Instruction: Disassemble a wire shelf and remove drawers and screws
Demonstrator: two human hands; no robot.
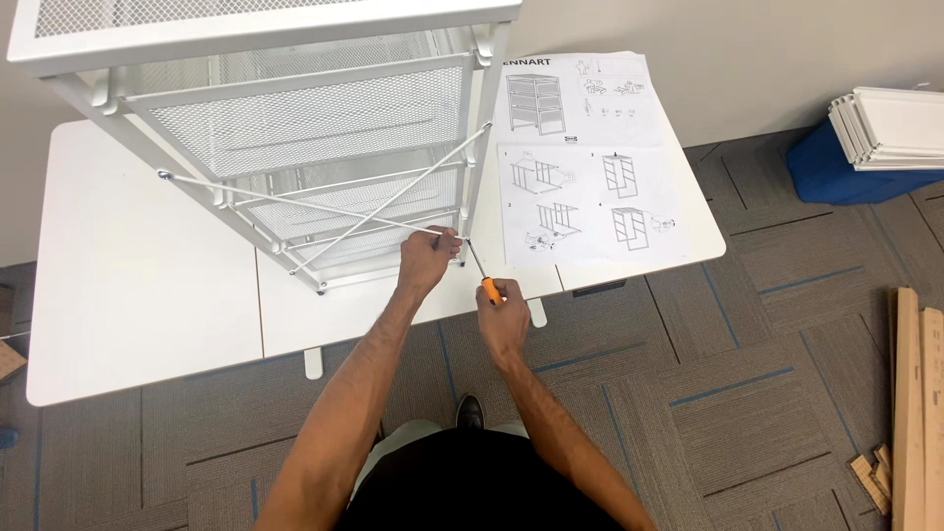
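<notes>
- Screwdriver (479, 272) with orange handle and thin dark shaft, gripped in the right hand (502, 317), fingers closed round the handle; shaft slanting up and to the left, tip right at the lower corner of the white mesh drawer unit (295, 128)
- Left hand (427, 259) at that same corner, fingers pinched shut on the end of a thin white cross-brace rod (324, 206) just beside the screwdriver tip; whether anything small is pinched there, cannot tell
- White mesh drawer unit lying on its side on the white table (138, 285); two thin rods crossing in an X over its open face; mesh drawers visible inside the frame
- Assembly instruction sheets (590, 167) lying flat on the table just right of the unit, line drawings facing up
- Grey carpet-tile floor (747, 393) below the table edge; blue bin (836, 167) with stacked white panels (890, 128) at upper right; wooden boards (914, 413) at the right edge
</notes>
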